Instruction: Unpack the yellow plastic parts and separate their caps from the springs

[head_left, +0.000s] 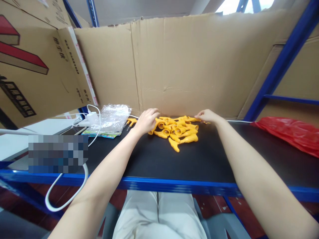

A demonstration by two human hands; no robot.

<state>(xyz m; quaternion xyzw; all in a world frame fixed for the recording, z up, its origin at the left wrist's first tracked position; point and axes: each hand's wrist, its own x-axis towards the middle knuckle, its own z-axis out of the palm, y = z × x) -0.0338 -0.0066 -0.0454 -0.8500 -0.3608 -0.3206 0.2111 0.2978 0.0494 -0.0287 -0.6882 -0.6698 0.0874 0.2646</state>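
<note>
A heap of yellow plastic pieces (176,127) lies on the black tabletop. Several have a hollow, cup-shaped end and a curved, horn-like end. My left hand (148,120) rests against the heap's left side, its fingers bent loosely over the nearest pieces and partly hidden from me. At the far right of the heap, my right hand (207,116) has its fingertips together at the end of one yellow plastic piece (191,119). In front of the others lies a curved yellow piece (174,145).
Clear plastic wrap (111,116), a white charger (91,118) and white cables stand left. A red plastic bag (289,132) lies right. Dark-tipped yellow pieces (131,122) sit beside my left hand. Cardboard (189,66) closes off the back; a blue rail (174,185) edges the front.
</note>
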